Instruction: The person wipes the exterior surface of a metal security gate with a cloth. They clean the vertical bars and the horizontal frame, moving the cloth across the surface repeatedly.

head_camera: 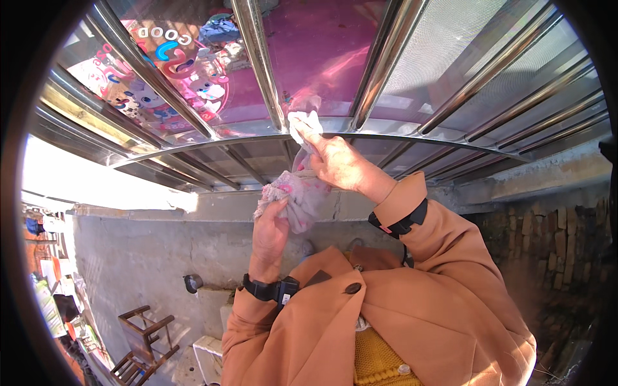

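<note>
My right hand (339, 161) presses one end of a pale cloth with pink marks (304, 202) against the window's lower edge, its index finger stretched out over the fabric. Lower down, my left hand (271, 236) holds the bunched rest of this cloth between thumb and fingers. Behind the cloth is a glass pane (318, 53), through which a pink surface shows. Upright metal bars (260, 62) stand in front of the glass, and the cloth's tip lies just right of one of them. A metal rail (396, 136) runs across below.
Cartoon stickers (169, 87) decorate the pane at left. Below the window juts a concrete ledge (231, 207). A wooden chair (145, 333), a dark cup-like container (193, 283) and a white box (208, 357) are on the concrete ground at lower left. Stacked bricks (560, 241) lie at right.
</note>
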The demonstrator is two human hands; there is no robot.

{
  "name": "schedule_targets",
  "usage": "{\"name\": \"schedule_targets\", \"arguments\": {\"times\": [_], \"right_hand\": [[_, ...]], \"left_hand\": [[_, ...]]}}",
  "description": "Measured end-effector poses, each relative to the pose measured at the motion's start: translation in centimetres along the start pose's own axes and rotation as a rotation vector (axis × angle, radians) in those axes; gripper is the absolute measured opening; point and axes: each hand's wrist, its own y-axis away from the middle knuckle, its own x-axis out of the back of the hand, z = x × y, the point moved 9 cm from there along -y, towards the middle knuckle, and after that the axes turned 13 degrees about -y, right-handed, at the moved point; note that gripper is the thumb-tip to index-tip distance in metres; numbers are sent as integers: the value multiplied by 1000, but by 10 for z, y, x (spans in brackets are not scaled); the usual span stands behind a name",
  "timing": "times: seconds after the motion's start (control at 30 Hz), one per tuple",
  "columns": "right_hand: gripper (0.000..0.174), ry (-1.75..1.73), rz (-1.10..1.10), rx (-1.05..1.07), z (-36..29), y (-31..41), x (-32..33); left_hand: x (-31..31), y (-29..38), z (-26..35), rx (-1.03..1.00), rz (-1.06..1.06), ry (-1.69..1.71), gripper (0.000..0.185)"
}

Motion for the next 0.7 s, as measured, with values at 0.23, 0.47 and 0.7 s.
{"name": "schedule_targets", "arguments": {"times": [0.23, 0.47, 0.7], "right_hand": [[70, 142, 173, -24, 10, 36, 43], [67, 63, 35, 106, -5, -11, 0], [71, 153, 158, 33, 3, 26, 35]], "left_hand": [[0, -13, -14, -254, -109, -577, 29], [-5, -9, -11, 27, -57, 40, 34], [-20, -13, 9, -199, -50, -286, 30]]}}
